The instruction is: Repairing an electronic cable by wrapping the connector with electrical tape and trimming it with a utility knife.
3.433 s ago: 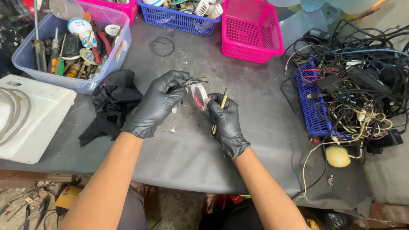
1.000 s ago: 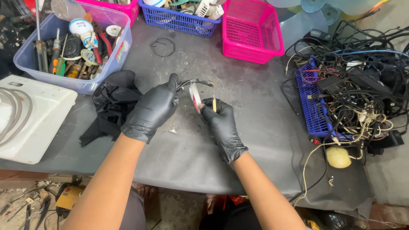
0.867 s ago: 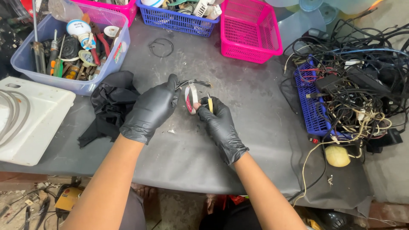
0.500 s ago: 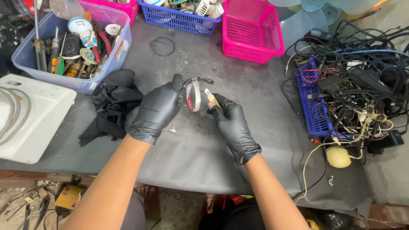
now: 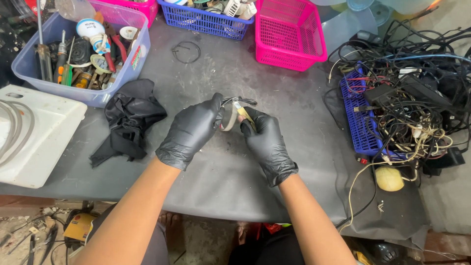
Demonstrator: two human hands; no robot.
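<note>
Both my hands wear black gloves and meet over the middle of the dark grey table (image 5: 206, 176). My left hand (image 5: 191, 131) grips a small round part (image 5: 229, 118) with thin dark wires (image 5: 240, 100) coming off its top. My right hand (image 5: 266, 142) holds a slim yellow-handled tool (image 5: 244, 114) with its tip against that round part. The part's face is mostly hidden behind my fingers.
A black cloth (image 5: 128, 118) lies to the left, beside a white appliance panel (image 5: 34, 137). A clear bin of tools (image 5: 81, 54), a blue basket (image 5: 208, 19) and a pink basket (image 5: 289, 34) line the back. Tangled cables (image 5: 417, 103) over a blue tray (image 5: 360, 118) fill the right.
My hands have kept working the same small part, turning it slightly. The yellow tool has shifted from beside the part to against it, and the view has drifted a little.
</note>
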